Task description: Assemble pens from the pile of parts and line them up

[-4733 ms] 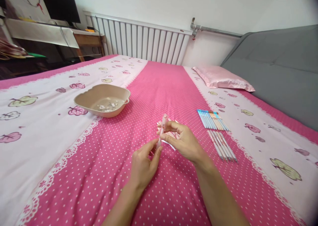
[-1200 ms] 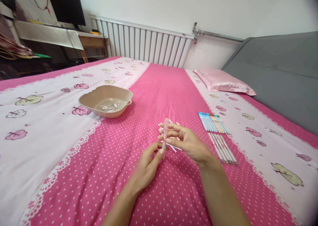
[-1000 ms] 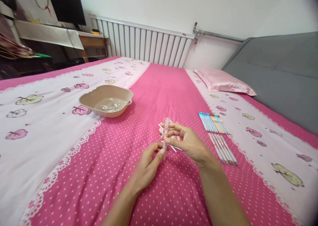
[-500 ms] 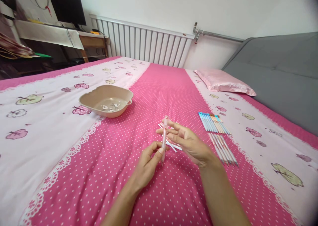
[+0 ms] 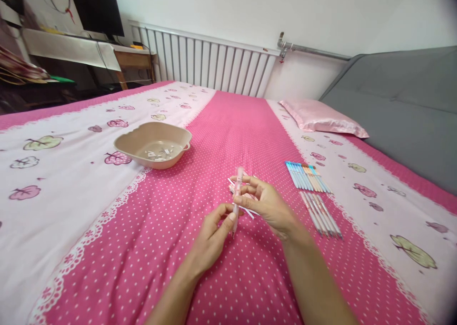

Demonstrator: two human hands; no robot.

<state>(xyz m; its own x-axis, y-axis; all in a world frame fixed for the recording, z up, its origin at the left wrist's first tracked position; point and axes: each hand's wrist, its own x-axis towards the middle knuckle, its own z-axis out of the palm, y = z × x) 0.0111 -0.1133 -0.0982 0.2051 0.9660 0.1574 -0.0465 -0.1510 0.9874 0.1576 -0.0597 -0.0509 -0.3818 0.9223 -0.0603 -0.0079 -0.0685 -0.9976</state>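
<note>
A pink pen (image 5: 237, 192) stands nearly upright between my two hands above the pink dotted bedspread (image 5: 221, 139). My left hand (image 5: 210, 234) pinches its lower end with thumb and fingers. My right hand (image 5: 266, 203) closes its fingers round the pen's upper half. Under my right hand lie a few more pink and white pens (image 5: 246, 210), partly hidden. To the right, a row of blue and orange pens (image 5: 306, 176) lies on the bed, with a row of pale pens (image 5: 320, 214) nearer to me.
A beige bowl (image 5: 154, 144) with several small white bits in it stands on the bed at the left. A pink pillow (image 5: 321, 118) and grey headboard (image 5: 403, 106) are at the right. A radiator (image 5: 203, 61) and desk with monitor (image 5: 96, 11) stand beyond the bed.
My right hand's fingers, spread open half a second ago, have closed round the pen's upper half again. My left hand keeps its pinch on the lower end. The pen stays nearly upright.
</note>
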